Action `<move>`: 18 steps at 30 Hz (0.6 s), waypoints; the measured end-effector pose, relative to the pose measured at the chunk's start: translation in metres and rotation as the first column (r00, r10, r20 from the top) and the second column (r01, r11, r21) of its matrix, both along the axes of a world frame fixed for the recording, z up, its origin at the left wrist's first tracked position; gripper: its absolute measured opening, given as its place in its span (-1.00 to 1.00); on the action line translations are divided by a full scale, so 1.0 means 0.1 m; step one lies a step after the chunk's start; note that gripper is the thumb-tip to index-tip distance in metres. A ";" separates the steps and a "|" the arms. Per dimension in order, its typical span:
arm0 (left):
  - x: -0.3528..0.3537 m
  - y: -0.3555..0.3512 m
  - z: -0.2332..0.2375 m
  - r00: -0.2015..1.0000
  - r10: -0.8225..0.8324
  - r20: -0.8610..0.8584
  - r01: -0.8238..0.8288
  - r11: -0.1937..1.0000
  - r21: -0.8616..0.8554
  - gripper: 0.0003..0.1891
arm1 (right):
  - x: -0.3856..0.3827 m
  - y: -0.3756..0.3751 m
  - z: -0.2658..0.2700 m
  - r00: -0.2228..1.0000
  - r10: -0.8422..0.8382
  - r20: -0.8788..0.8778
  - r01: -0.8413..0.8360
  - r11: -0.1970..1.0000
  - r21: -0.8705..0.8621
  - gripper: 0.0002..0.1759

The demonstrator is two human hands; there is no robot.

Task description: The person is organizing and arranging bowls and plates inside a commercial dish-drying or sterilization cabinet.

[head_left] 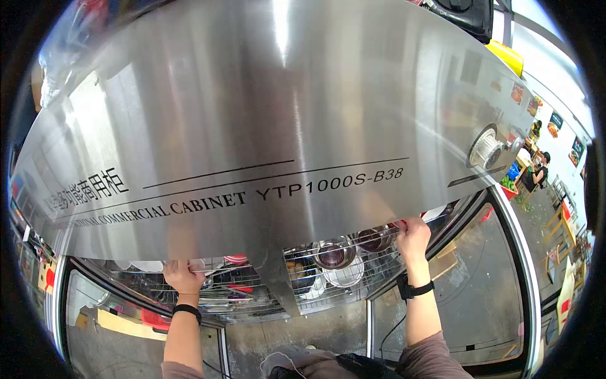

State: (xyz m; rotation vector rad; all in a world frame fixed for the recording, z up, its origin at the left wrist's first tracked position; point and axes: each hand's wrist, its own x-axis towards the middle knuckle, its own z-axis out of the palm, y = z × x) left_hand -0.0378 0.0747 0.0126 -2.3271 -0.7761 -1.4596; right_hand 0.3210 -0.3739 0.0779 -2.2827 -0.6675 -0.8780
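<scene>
A large stainless-steel commercial cabinet [271, 114] with printed lettering fills the upper view. Below its front edge, wire racks [221, 270] hold kitchenware. At the left rack, my left hand [184, 278] is closed around the front wire, its fingertips partly hidden under the cabinet edge. My right hand [413, 240] is curled on the right end of the other wire rack, with a bit of red showing by its fingertips. Steel bowls [334, 254] and a white bowl [346, 273] sit near the right hand. Pale dishes and red items lie near the left hand.
Glass doors stand swung out on both sides, the left door [113, 316] and the right door [486, 284]. A round dial [486, 148] projects from the cabinet's right side. At far right, a seated person [540, 170] is near stools and greens.
</scene>
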 end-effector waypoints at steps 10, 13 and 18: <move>-0.02 0.03 -0.04 1.000 0.011 -0.012 -0.012 1.000 -0.016 -0.90 | 0.15 -0.13 0.17 0.970 0.099 -0.223 -0.140 0.975 -0.175 -0.77; -0.01 0.01 -0.02 1.000 0.007 0.001 -0.007 1.000 -0.001 -0.90 | 0.28 -0.17 0.24 0.919 0.011 -0.395 -0.146 0.938 -0.314 -0.76; -0.01 0.03 -0.03 1.000 -0.003 0.007 0.004 1.000 -0.013 -0.91 | 0.39 -0.14 0.39 0.905 0.000 -0.425 -0.207 0.874 -0.441 -0.66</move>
